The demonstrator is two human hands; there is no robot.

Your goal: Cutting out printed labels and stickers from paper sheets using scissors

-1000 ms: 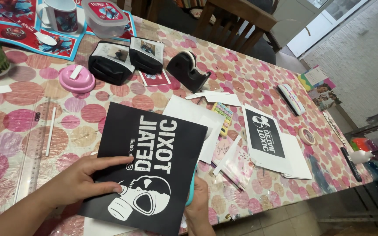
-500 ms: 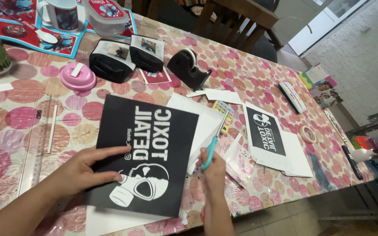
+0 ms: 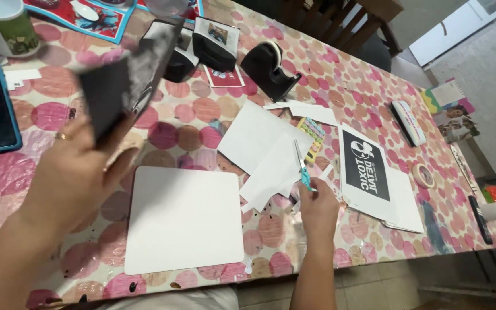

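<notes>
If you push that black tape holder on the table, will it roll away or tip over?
Probably neither. The black tape dispenser sits on a broad flat base on the spotted tablecloth, so it would likely slide, not roll. Its chunky body looks weighted, so it probably feels heavy for its size and resists tipping.

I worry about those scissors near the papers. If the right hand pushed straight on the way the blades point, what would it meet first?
The right hand holds the scissors pointing up the table. They would probably meet the loose white sheets first; depth is unclear.
</notes>
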